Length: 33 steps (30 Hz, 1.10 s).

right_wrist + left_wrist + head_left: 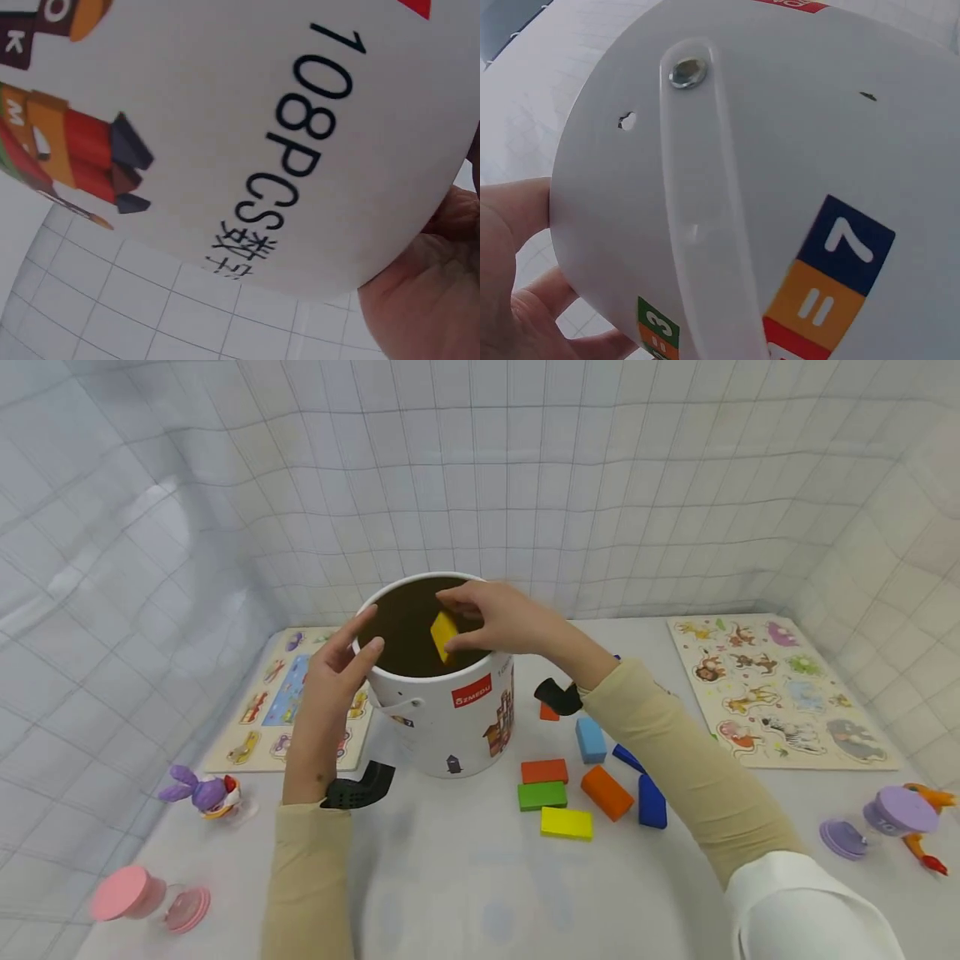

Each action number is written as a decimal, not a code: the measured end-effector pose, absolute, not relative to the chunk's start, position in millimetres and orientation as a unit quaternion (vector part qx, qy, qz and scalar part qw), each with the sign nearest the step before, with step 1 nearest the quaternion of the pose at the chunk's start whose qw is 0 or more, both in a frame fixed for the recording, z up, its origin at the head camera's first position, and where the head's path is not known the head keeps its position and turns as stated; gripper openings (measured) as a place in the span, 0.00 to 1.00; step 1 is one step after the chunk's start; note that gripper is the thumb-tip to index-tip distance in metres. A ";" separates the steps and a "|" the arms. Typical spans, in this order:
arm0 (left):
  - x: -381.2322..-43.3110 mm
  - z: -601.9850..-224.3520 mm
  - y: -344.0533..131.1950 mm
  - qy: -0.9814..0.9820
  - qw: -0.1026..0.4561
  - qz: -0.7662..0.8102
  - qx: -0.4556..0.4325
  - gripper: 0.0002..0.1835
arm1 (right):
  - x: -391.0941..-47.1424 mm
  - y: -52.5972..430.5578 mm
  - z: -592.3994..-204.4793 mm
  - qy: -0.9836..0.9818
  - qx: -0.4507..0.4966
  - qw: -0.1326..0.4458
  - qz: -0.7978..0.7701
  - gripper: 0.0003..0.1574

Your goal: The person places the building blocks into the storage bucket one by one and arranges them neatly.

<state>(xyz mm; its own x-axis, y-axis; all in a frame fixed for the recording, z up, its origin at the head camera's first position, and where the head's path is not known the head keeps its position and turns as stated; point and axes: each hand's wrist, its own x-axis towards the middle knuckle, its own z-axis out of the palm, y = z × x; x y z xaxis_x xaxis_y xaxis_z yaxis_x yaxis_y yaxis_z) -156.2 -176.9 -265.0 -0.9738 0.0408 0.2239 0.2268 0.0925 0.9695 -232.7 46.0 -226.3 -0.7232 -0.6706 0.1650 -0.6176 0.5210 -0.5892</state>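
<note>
A white toy bucket (427, 727) with a red label and printed pictures stands upright. My left hand (337, 672) holds its left rim, the thumb and a finger reaching over the edge. In the left wrist view the thumb (514, 206) passes behind the bucket's rim, beside the pale handle (705, 187). My right hand (502, 618) reaches over the right rim and pinches a yellow block (444, 635) between thumb and fingers, within the bucket's opening. The block is hidden in the right wrist view, where the bucket wall (202, 112) covers most of the hand (427, 300).
Right of the bucket lie colored blocks, including a yellow one (566, 823), a green one (542, 796) and an orange one (607, 792). Puzzle boards (780, 693) flank the bucket. Small toys, like a purple rabbit (202, 791) and pink pieces (129, 893), sit farther out.
</note>
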 end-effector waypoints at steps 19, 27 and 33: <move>-156.1 -269.3 -188.7 -0.715 0.100 -0.687 -0.082 0.26 | -131.6 234.3 -353.6 0.932 -0.161 0.021 -0.323 0.23; -153.8 -266.8 -188.1 -0.734 0.098 -0.668 -0.070 0.26 | -139.4 235.1 -384.5 0.956 -0.135 0.033 -0.258 0.22; -154.5 -268.3 -187.3 -0.725 0.112 -0.675 -0.080 0.26 | -140.1 231.5 -388.5 0.967 -0.118 0.030 -0.223 0.22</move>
<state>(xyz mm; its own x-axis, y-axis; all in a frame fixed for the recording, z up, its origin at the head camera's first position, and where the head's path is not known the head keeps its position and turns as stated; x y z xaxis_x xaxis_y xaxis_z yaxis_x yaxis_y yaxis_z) -154.5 -187.3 -268.3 -0.9620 -0.0347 0.2710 0.2678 0.0768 0.9604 -140.1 231.5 -388.5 -0.9703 -0.2418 -0.0054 -0.2152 0.8731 -0.4376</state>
